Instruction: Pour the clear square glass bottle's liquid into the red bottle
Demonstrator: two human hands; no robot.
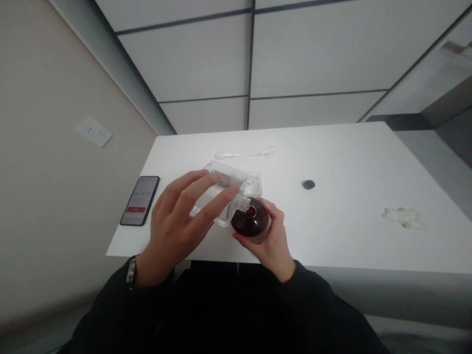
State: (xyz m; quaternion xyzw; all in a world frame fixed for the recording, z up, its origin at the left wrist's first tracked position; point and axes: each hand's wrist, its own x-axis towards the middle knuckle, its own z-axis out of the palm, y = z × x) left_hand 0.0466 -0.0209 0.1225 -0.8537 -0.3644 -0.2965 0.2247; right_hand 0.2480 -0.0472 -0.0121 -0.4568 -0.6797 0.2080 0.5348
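Note:
My left hand [188, 211] is closed around a clear, square-sided bottle [223, 216]. The bottle is tipped to the right, and its threaded neck [242, 202] lies at the open mouth of a dark brown round bottle [254, 223]. Whether liquid is flowing between them I cannot tell. Around the right side of the brown bottle, which stands roughly upright, my right hand [275, 241] is wrapped. Just behind the bottles, a clear plastic piece [253, 183] is partly hidden by the tipped one.
A clear dropper-like stick [245, 153] lies near the back of the white table [350, 226]. A phone [140, 200] rests at the left edge. To the right are a small dark round cap [309, 184] and a crumpled whitish tissue [403, 218].

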